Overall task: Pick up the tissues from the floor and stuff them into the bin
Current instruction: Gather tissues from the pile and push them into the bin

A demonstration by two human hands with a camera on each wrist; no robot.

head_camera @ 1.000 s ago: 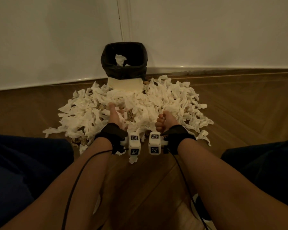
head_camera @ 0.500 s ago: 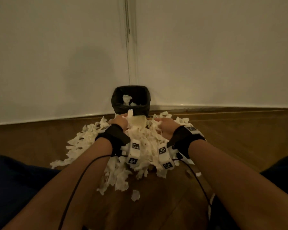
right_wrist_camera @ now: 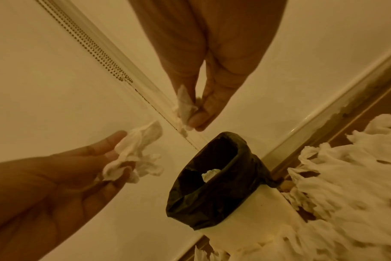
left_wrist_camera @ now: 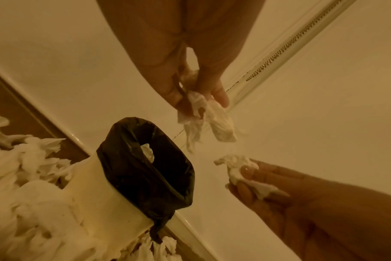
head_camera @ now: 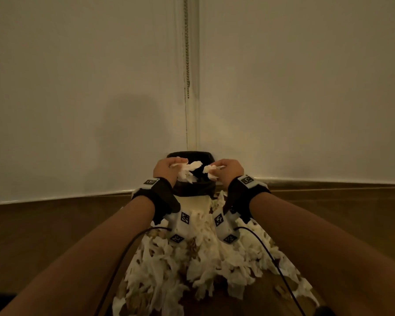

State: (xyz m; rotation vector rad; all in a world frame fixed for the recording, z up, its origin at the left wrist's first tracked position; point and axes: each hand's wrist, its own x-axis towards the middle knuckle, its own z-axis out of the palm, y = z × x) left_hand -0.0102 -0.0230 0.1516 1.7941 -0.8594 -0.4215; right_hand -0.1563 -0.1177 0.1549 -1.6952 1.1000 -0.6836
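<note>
A white bin with a black liner stands in the wall corner, with one tissue inside. Both hands hover just above its mouth. My left hand pinches a bunch of crumpled white tissues that dangles from its fingertips. My right hand grips a smaller wad of tissue between thumb and fingers. The two hands are a short gap apart. A big heap of torn tissues covers the floor in front of the bin, under my forearms.
Two white walls meet behind the bin, and a bead chain hangs in the corner. A skirting board runs along the wooden floor. Black cables trail from my wrist cameras over the heap.
Both hands have risen from the heap with tissues in them and moved forward to above the bin's mouth. The head view has tilted upward.
</note>
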